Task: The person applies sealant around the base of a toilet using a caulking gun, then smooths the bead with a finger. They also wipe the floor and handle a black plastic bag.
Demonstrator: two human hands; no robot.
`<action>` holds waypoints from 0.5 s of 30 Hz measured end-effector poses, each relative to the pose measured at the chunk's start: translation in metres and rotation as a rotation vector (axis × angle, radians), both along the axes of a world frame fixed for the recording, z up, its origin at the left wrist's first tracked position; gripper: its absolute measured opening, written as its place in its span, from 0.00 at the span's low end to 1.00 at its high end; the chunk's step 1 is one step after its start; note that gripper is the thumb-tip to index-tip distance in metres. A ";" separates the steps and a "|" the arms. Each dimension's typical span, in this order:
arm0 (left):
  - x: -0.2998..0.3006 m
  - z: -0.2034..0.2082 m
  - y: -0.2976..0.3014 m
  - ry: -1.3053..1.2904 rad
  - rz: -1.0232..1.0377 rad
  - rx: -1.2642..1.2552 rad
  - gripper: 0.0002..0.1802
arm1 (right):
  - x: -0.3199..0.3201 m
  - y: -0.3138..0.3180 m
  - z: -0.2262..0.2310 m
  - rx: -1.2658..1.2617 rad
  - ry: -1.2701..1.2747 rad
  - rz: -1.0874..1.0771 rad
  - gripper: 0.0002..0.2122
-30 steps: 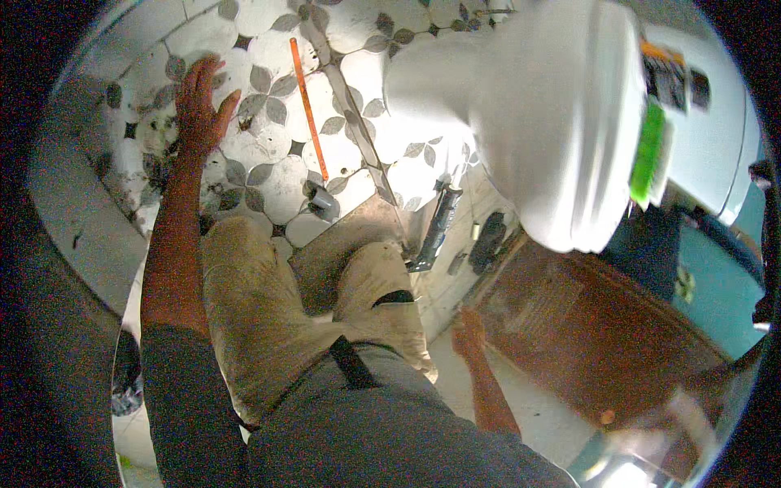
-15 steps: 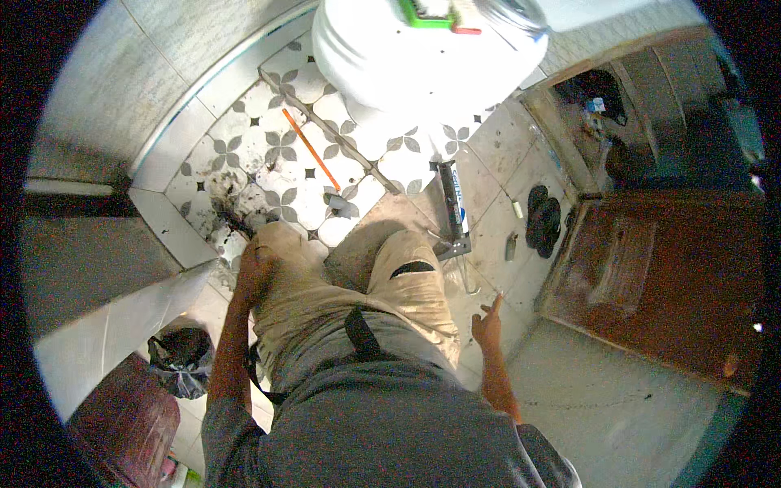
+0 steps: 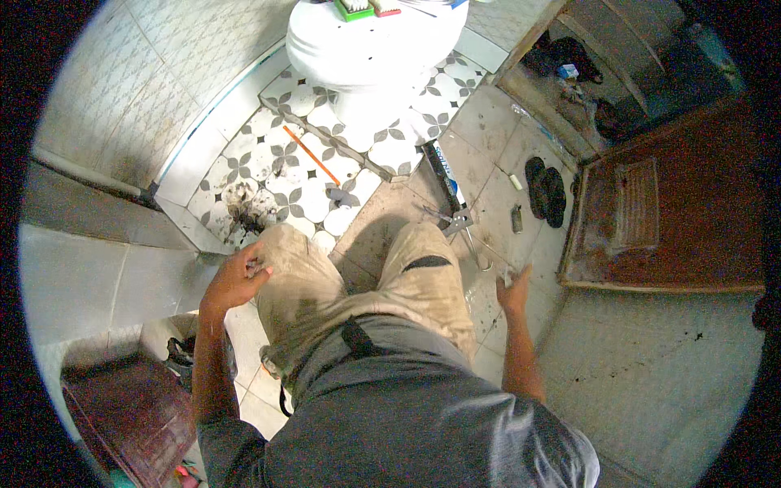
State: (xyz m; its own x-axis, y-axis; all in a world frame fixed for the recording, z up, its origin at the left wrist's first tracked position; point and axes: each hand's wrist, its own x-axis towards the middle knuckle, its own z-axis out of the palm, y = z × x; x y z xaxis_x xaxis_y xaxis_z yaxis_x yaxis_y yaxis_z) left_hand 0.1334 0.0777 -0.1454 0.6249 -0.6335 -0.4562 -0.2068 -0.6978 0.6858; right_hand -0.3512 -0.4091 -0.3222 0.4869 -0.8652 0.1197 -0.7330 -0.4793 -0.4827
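Both forearms reach forward, one on each side of the body. The left hand (image 3: 236, 279) hangs beside the left knee, fingers loosely bent and parted, thumb toward the trousers (image 3: 301, 264); whether it touches them I cannot tell. The right hand (image 3: 514, 294) is lowered outside the right knee, fingers pointing forward; a small pale patch shows at the fingertips, and I cannot tell whether they pinch something.

The caulking gun (image 3: 446, 180) lies on the floor (image 3: 488, 163), ahead of the right hand and slightly left of it, well apart from the left. Its long axis slants forward and a little left: the front end points toward the toilet (image 3: 370, 45), the hooked rod end back, near the right fingers.
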 end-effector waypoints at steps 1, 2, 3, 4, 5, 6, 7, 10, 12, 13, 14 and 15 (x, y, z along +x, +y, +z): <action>-0.005 0.008 -0.005 0.002 0.011 -0.011 0.44 | 0.024 -0.022 -0.002 0.017 0.022 0.010 0.53; -0.010 0.014 -0.010 -0.074 -0.021 0.016 0.43 | 0.052 -0.044 -0.003 0.036 0.034 0.018 0.54; -0.013 0.019 -0.015 -0.153 -0.056 0.042 0.43 | 0.083 -0.060 -0.005 -0.033 0.049 0.072 0.55; -0.015 0.023 -0.021 -0.219 -0.073 0.111 0.43 | 0.115 -0.072 -0.007 -0.089 0.045 0.106 0.57; -0.020 0.026 -0.024 -0.288 -0.106 0.138 0.46 | 0.147 -0.084 -0.009 -0.020 0.000 0.129 0.58; -0.024 0.028 -0.026 -0.338 -0.176 0.155 0.47 | 0.178 -0.091 -0.011 0.079 -0.044 0.121 0.60; -0.027 0.029 -0.027 -0.387 -0.239 0.176 0.48 | 0.203 -0.096 -0.014 0.126 -0.032 0.150 0.62; -0.037 0.030 -0.025 -0.354 -0.220 0.106 0.54 | 0.264 -0.107 -0.027 0.159 0.048 0.215 0.66; -0.045 0.033 -0.019 -0.454 -0.234 0.037 0.57 | 0.282 -0.107 -0.040 0.204 0.113 0.246 0.69; -0.048 0.034 -0.017 -0.536 -0.276 -0.015 0.57 | 0.290 -0.110 -0.045 0.250 0.132 0.239 0.70; -0.050 0.036 -0.016 -0.498 -0.231 -0.022 0.57 | 0.296 -0.114 -0.050 0.294 0.149 0.224 0.71; -0.053 0.041 -0.013 -0.420 -0.182 0.002 0.57 | 0.300 -0.117 -0.055 0.366 0.205 0.190 0.72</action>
